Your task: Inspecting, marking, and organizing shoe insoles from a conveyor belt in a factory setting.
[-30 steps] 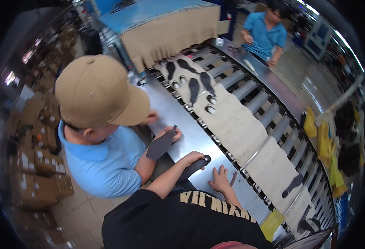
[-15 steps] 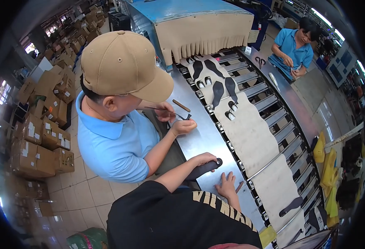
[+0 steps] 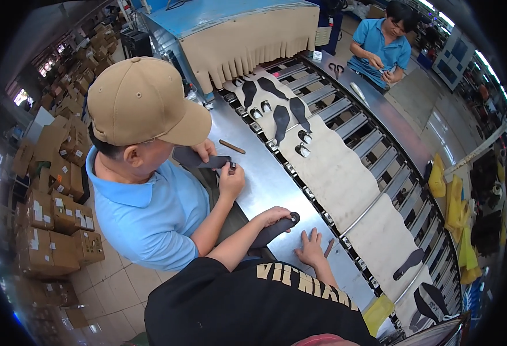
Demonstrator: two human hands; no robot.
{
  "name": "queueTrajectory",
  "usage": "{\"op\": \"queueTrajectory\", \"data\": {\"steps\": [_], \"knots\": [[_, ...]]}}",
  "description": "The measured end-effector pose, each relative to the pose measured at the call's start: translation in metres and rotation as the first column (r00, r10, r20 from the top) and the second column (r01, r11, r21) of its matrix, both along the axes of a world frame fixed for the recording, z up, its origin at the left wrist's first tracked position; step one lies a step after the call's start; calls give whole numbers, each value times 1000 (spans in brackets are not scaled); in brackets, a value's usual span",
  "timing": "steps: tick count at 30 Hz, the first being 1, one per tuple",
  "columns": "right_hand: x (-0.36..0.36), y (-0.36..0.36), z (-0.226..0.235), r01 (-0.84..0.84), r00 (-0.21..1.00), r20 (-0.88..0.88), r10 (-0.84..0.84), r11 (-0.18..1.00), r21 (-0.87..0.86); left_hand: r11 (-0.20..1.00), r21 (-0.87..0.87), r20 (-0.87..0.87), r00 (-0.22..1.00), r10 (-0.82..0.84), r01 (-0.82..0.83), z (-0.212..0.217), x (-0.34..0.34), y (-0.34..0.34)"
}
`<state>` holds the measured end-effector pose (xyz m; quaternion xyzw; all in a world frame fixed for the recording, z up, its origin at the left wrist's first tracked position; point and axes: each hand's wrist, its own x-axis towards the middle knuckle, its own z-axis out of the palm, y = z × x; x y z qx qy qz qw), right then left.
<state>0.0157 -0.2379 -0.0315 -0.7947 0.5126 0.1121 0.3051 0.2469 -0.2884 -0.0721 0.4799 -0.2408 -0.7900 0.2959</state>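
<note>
Head cam: 2nd insole (image 3: 190, 158), held by co-worker (image 3: 144, 199), edge-on half a sec ago, now shows broad face; L hand (image 3: 273, 217) stays clamped on dark insole (image 3: 271, 233) over metal table's (image 3: 276, 184) edge, so that piece seems paused. R hand (image 3: 310, 249) splayed on tabletop nr brown stick (image 3: 329, 248). Alongside: roller conveyor (image 3: 345, 123) w/ cream cloth (image 3: 345, 184); cartons (image 3: 37, 248) L.

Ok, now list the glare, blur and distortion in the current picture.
Head view: bright glare across the metal table; head view: the left hand and its dark sole look fairly clear, without obvious motion blur; head view: black surround at the corners, with the conveyor edge bending; head view: windows at far left washed out.
</note>
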Motion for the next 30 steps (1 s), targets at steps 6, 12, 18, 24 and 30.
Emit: {"op": "queueTrajectory", "data": {"steps": [6, 12, 18, 24, 30], "knots": [[2, 0, 2, 2, 1000, -15, -2, 1000, -3, 999, 34, 56, 998, -17, 15, 8, -1, -2], [2, -1, 2, -7, 1000, -21, 7, 1000, -12, 999, 41, 37, 999, -5, 3, 5, 0, -3], [5, -4, 3, 0, 1000, -12, -1, 1000, -21, 999, 47, 68, 998, 12, -16, 18, -1, -4], [5, -2, 4, 14, 1000, 1, -14, 1000, -16, 999, 32, 61, 998, 23, -25, 16, 1, -3], [4, 0, -2, 6, 1000, -15, -6, 1000, -16, 999, 45, 39, 999, 8, -10, -6, 1, -6]]}}
